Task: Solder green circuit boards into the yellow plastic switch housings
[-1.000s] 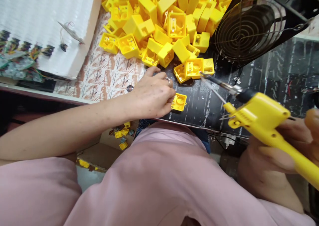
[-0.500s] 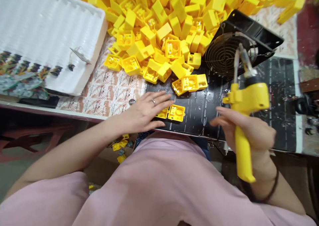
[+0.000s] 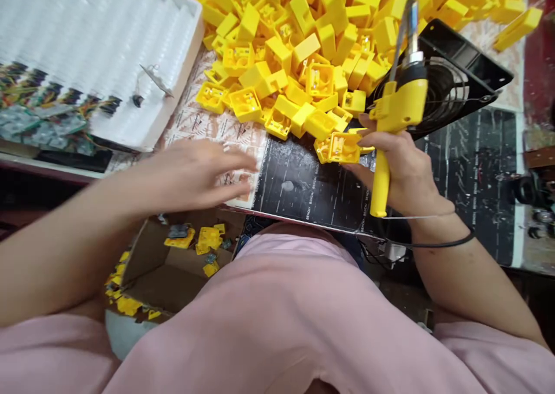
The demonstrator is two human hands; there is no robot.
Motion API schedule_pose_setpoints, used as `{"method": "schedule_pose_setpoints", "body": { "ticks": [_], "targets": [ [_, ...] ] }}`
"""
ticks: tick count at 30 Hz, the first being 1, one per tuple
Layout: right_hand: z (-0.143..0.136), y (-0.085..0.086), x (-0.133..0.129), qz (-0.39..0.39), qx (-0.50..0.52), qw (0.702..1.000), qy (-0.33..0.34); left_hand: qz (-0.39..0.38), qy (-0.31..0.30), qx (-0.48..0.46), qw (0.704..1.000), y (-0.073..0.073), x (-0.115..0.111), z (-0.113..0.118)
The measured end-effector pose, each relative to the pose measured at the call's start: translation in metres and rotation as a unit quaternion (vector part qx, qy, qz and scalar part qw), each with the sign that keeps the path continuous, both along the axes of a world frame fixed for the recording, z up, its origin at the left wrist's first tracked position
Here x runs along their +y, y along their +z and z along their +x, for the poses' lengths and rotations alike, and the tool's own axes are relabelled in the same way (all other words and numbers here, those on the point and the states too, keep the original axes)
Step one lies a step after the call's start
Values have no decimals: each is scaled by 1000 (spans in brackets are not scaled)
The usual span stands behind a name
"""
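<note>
My right hand (image 3: 407, 165) is wrapped round a yellow soldering gun (image 3: 401, 107) whose metal tip points up and away. The fingers of that same hand reach to a small open yellow plastic casing (image 3: 342, 147) on the black mat and seem to touch it. My left hand (image 3: 195, 174), blurred by motion, is over the table's front edge with its fingers stretched apart and nothing in them. Below it, a yellow casing with a grey part (image 3: 180, 236) shows over the cardboard box (image 3: 156, 272), where other yellow pieces (image 3: 209, 240) also are.
A big heap of yellow casings (image 3: 299, 52) covers the back of the table. Behind the soldering gun stands a black fan (image 3: 463, 64) with a wire guard. On the left is a white foam tray (image 3: 143, 41) with wired parts. The black mat (image 3: 295, 191) reaches the front edge.
My left hand has moved left off the mat, and the casing pieces beneath it are gone from there. My right hand has carried the soldering gun up and left to the casings by the heap.
</note>
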State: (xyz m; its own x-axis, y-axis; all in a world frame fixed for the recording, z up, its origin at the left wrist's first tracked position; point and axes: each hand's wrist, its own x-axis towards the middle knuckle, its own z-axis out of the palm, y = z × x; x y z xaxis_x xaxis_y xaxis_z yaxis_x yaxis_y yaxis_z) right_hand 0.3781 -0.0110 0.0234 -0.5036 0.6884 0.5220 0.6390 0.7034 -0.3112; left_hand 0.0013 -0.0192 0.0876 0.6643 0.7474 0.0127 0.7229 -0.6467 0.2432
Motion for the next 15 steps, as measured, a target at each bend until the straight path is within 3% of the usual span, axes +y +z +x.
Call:
{"method": "schedule_pose_setpoints", "body": {
  "ticks": [1,4,7,10,15],
  "targets": [
    [-1,3,-10,8,-8,1000,-16,55,-27,-7,998,-11,6,26],
    [0,4,-41,24,-24,998,-58,96,-48,14,994,-43,19,104],
    [1,-6,-61,31,-32,996,-78,121,-29,41,991,-59,27,147],
    [3,-16,-70,33,-34,996,-80,116,-57,73,989,-58,37,139],
    [2,-24,-72,15,-2,998,-68,34,-219,125,967,-42,45,72]
  ]
}}
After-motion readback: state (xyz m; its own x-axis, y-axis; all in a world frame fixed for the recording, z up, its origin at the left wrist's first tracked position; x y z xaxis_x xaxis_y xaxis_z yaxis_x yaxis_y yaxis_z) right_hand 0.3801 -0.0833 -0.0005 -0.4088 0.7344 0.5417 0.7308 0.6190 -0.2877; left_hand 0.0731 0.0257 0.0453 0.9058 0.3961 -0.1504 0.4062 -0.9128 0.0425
